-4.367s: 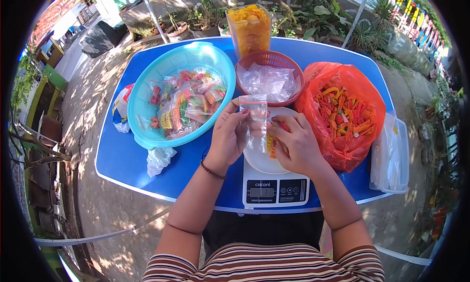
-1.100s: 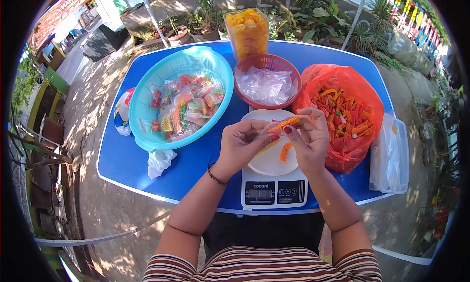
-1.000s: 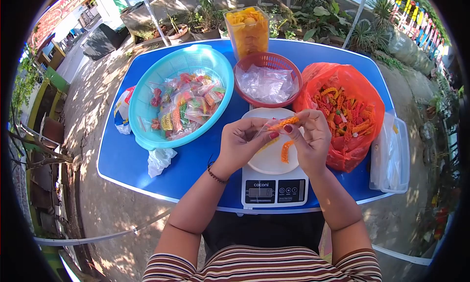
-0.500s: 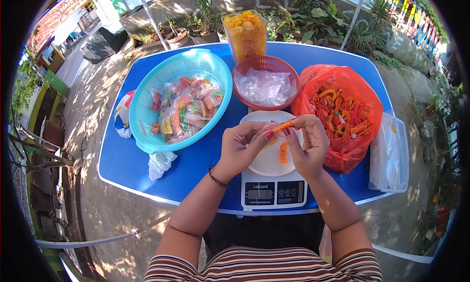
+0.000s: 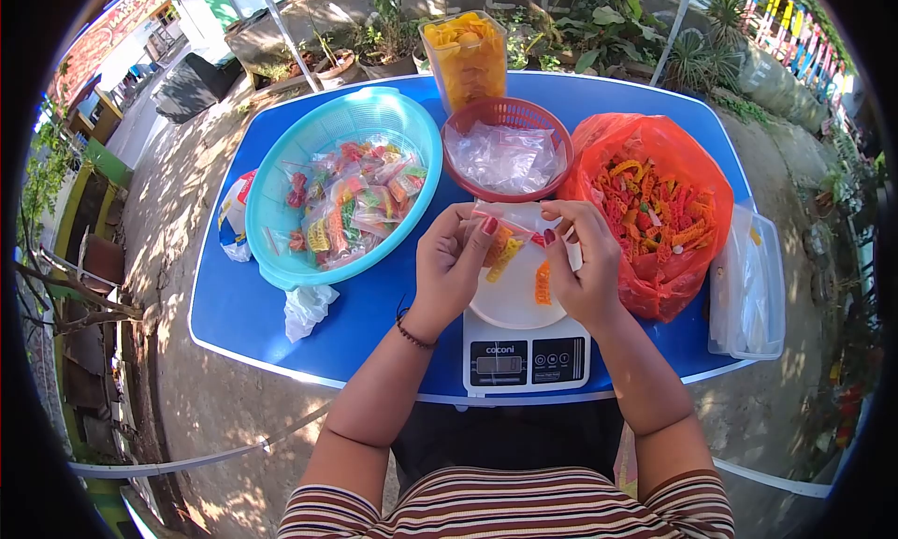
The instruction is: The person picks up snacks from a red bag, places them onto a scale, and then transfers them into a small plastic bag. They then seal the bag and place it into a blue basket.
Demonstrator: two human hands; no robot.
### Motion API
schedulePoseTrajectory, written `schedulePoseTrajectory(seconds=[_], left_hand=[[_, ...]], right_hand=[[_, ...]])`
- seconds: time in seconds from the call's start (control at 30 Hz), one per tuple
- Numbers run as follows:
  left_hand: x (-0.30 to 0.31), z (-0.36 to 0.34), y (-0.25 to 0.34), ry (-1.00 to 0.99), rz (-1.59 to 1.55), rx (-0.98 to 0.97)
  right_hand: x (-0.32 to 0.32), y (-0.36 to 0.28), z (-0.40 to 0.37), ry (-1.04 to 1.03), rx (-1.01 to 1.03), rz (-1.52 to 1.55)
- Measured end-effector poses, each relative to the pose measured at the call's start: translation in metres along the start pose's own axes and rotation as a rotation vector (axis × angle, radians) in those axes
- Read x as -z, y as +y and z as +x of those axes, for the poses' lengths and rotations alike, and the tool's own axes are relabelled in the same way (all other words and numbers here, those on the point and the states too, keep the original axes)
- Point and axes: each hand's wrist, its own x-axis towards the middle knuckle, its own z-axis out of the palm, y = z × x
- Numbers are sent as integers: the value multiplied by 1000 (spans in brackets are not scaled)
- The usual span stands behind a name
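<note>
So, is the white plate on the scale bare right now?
No: an orange piece lies on the white plate.

A sun-dappled outdoor yard, with potted plants (image 5: 386,68), leafy shrubs (image 5: 613,36) and hard ground (image 5: 220,375)

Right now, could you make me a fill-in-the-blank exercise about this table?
The small plastic bag in the left hand is ____ (transparent/opaque).
The white plate rests on a digital ____.
The brand name above the display reads ____.
The bracelet circles the ____ wrist.

Missing words: transparent; scale; coconi; left.
</note>
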Motion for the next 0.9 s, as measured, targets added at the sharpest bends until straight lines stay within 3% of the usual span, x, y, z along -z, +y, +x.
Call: schedulePoseTrajectory(seconds=[0.07, 0.17, 0.37, 0.57, 0.67, 0.77, 0.9], left_hand=[[-1, 3, 4, 5, -151, 32], [-1, 5, 8, 19, -297, 96], [1, 5, 5, 15, -248, 73], [0, 3, 3, -22, -165, 19], [-1, 1, 5, -23, -142, 35], [-6, -1, 8, -37, -117, 23], [-8, -3, 8, -80, -60, 6]], right_hand=[[-1, 11, 1, -90, 94, -358], [-1, 17, -4, -209, 51, -478], [-2, 13, -3, -140, -12, -398], [5, 5, 5, -44, -68, -48], [0, 11, -1, 100, -14, 465], [2, 3, -4, 144, -43, 676], [-5, -4, -5, 178, 25, 700]])
